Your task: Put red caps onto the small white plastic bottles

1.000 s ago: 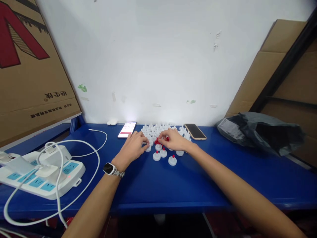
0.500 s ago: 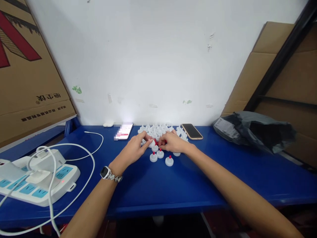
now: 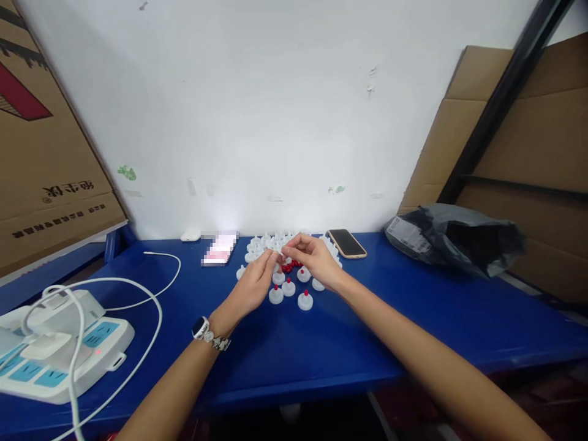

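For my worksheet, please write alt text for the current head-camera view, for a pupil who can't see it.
A person's left hand and right hand are close together over white round pieces and small red bits on a blue table; what they hold is unclear. Several nearer pieces have red tips; a power strip lies left and a phone right.

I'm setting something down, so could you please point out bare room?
The table is bare between the caps and its front edge, and between right arm and bag. It's crowded at the left hand and right hand, with caps and red pieces, and far left, with power strip and cable.
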### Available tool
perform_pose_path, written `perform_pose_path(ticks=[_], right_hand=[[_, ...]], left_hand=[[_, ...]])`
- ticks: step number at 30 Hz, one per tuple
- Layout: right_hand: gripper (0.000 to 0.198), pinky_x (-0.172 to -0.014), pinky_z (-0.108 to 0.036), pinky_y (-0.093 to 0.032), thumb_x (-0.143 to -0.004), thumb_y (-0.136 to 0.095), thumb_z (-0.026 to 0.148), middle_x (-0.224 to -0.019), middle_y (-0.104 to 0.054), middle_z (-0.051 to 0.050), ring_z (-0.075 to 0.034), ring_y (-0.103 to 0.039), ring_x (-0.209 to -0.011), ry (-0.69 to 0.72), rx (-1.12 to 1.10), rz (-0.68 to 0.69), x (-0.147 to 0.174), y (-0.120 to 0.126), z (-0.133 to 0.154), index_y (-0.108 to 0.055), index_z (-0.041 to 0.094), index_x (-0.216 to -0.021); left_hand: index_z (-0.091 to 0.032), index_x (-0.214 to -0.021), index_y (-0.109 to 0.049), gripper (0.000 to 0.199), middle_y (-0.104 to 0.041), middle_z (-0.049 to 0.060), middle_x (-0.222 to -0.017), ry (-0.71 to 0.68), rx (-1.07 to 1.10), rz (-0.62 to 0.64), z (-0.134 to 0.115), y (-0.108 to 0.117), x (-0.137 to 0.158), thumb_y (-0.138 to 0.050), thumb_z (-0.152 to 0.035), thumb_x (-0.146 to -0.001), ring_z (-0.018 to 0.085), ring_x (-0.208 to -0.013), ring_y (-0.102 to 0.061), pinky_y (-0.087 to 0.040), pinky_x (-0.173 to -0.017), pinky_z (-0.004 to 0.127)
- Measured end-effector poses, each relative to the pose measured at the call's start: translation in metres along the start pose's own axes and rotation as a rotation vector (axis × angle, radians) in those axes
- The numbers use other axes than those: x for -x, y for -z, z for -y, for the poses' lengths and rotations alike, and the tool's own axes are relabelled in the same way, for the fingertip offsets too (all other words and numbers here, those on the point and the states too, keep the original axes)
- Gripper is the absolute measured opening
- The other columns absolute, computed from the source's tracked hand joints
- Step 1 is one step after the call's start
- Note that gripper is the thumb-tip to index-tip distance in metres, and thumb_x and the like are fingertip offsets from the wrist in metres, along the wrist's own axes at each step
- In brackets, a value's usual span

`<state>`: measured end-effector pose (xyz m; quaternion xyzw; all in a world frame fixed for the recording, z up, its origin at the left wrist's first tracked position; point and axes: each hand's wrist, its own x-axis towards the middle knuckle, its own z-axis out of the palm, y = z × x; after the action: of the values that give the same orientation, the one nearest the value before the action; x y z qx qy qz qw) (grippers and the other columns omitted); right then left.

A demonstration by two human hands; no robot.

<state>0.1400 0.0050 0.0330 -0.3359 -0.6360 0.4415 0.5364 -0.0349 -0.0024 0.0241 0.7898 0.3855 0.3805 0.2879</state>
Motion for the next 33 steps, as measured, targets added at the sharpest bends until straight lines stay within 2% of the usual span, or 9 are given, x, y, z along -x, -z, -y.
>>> perform_pose_path(ticks=[4,7,10,13,16,19,25,30,33], right_hand=[[0.034,-0.068,-0.030,-0.049,-0.074,-0.071,0.050,-0.076,-0.066,-0.001,-0.015,-0.061,-0.071,0.013,0.050,0.000,0.002,-0.004,-0.001,-0.057,0.019,-0.079],[0.034,-0.064,-0.029,-0.047,-0.076,-0.070,0.049,-0.076,-0.064,-0.001,-0.013,-0.058,-0.066,0.010,0.085,0.015,0.003,-0.006,-0.003,-0.056,0.019,-0.078],[0.032,-0.060,-0.028,-0.044,-0.081,-0.064,0.050,-0.074,-0.061,0.000,-0.013,-0.054,-0.064,0.031,0.172,0.027,0.005,-0.007,-0.002,-0.055,0.019,-0.080],[0.028,-0.058,-0.027,-0.038,-0.090,-0.052,0.047,-0.069,-0.054,0.002,-0.012,-0.047,-0.061,0.099,0.422,0.031,0.009,-0.006,0.005,-0.050,0.020,-0.080],[0.028,-0.062,-0.027,-0.035,-0.098,-0.037,0.039,-0.068,-0.048,0.002,-0.013,-0.045,-0.065,0.160,0.680,0.106,0.012,-0.003,0.013,-0.043,0.021,-0.077],[0.026,-0.067,-0.029,-0.036,-0.100,-0.028,0.034,-0.075,-0.050,0.000,-0.016,-0.047,-0.072,0.204,0.801,0.174,0.013,-0.001,0.017,-0.040,0.022,-0.080],[0.022,-0.069,-0.029,-0.036,-0.099,-0.028,0.028,-0.079,-0.052,-0.001,-0.016,-0.047,-0.074,0.264,0.807,0.191,0.011,-0.001,0.015,-0.041,0.021,-0.082],[0.024,-0.060,-0.025,-0.033,-0.097,-0.037,0.033,-0.066,-0.049,0.004,-0.012,-0.045,-0.061,0.171,0.643,0.117,0.007,0.002,0.015,-0.044,0.020,-0.077],[0.024,-0.059,-0.024,-0.034,-0.095,-0.041,0.034,-0.065,-0.051,0.004,-0.011,-0.045,-0.060,0.146,0.624,0.086,0.003,0.014,0.014,-0.050,0.019,-0.079]], left_hand=[[-0.023,-0.109,-0.044,0.022,-0.058,-0.003,-0.076,0.074,-0.027,0.082,0.001,0.000,0.004,-0.042,-0.039,-0.095,0.015,-0.065,-0.054,-0.040,-0.060,0.027],[-0.021,-0.113,-0.040,0.026,-0.055,-0.004,-0.074,0.033,-0.101,0.090,0.004,-0.002,0.005,-0.048,-0.033,-0.091,0.013,-0.059,-0.051,-0.037,-0.055,0.025],[-0.020,-0.121,-0.037,0.033,-0.058,0.000,-0.085,-0.013,-0.148,0.074,0.005,-0.002,0.006,-0.045,-0.033,-0.092,0.013,-0.061,-0.053,-0.040,-0.058,0.026],[-0.021,-0.132,-0.032,0.042,-0.060,0.005,-0.098,-0.033,-0.165,0.059,0.002,-0.002,0.007,-0.043,-0.034,-0.093,0.015,-0.069,-0.059,-0.046,-0.066,0.030],[-0.021,-0.134,-0.033,0.045,-0.059,0.011,-0.113,-0.072,-0.192,0.067,-0.005,0.000,0.010,-0.043,-0.034,-0.093,0.021,-0.089,-0.063,-0.048,-0.079,0.036],[-0.022,-0.138,-0.031,0.048,-0.056,0.015,-0.125,-0.092,-0.194,0.094,-0.011,0.001,0.011,-0.043,-0.035,-0.094,0.025,-0.105,-0.061,-0.047,-0.090,0.039],[-0.021,-0.142,-0.024,0.053,-0.059,0.015,-0.122,-0.117,-0.157,0.134,-0.015,-0.002,0.004,-0.042,-0.037,-0.095,0.020,-0.084,-0.065,-0.051,-0.084,0.039],[-0.023,-0.145,-0.022,0.059,-0.048,0.016,-0.137,-0.231,-0.210,0.059,-0.008,-0.005,-0.002,-0.046,-0.037,-0.094,0.024,-0.108,-0.060,-0.048,-0.094,0.041],[-0.024,-0.141,-0.033,0.055,-0.051,0.012,-0.132,-0.252,-0.305,0.018,-0.003,-0.002,-0.003,-0.051,-0.041,-0.092,0.026,-0.117,-0.053,-0.045,-0.098,0.042]])
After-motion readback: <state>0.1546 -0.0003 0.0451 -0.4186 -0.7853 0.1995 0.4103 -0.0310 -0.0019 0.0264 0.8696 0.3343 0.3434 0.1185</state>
